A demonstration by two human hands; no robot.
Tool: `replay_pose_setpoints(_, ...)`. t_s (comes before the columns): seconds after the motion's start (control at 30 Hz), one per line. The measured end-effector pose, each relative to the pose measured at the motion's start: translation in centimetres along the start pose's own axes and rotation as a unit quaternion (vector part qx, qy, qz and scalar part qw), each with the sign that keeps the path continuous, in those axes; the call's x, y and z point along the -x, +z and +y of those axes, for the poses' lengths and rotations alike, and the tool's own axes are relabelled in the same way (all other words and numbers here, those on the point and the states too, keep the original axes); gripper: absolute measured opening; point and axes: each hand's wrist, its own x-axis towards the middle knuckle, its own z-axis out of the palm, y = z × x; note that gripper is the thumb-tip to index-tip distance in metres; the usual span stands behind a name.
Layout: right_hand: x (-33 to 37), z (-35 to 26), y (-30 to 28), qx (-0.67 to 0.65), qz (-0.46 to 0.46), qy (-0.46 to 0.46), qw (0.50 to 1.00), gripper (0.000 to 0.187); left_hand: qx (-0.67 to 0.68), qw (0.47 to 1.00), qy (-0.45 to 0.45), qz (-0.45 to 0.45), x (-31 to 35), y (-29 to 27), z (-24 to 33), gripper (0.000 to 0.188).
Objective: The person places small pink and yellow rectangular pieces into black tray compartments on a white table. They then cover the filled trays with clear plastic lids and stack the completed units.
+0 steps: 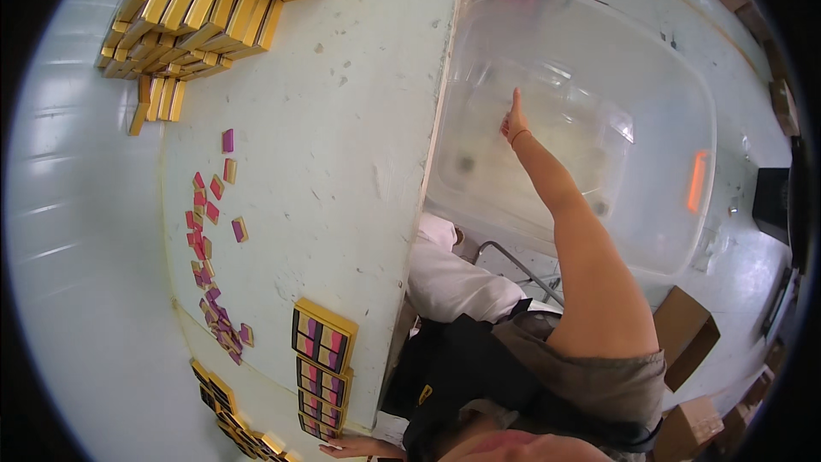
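Much rm btwn R fingers [516,106] & bin edges [706,120].

Cases [323,340] on table [342,162] (boxes [188,0] beyond, left); tub [671,111] right of table.

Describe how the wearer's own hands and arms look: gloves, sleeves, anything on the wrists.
Both hands are ungloved. The right hand has a thin reddish band at its wrist, and a loose, brownish-grey short sleeve covers the upper arm. The left hand shows near the lower edge; its sleeve can't be made out clearly.
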Motion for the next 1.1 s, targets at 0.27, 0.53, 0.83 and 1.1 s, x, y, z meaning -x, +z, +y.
replay_pose_setpoints(0.27, -3.8, -2.1, 1.5, -0.091, -0.120, 0.043, 0.988, 0.080, 0.035, 0.999, -0.002, -0.004, -1.1, 0.8, -0.3, 0.041)
replay_pose_setpoints(0.53, 7.3, -5.2, -2.9, -0.037, -0.161, 0.060, 0.984, 0.040, 0.123, 0.992, -0.018, 0.006, -2.7, 1.3, -3.1, 0.045)
replay_pose_setpoints(0.83, 43.3, -7.3, -2.1, -0.031, -0.441, -0.062, 0.895, 0.021, 0.654, 0.716, 0.210, -0.125, -1.7, -4.5, 6.2, 0.054)
replay_pose_setpoints(1.1, 54.9, -1.7, 6.1, 0.229, -0.561, -0.174, 0.776, 0.016, 0.748, 0.354, 0.152, -0.541, -2.8, -7.6, 20.0, 0.072)
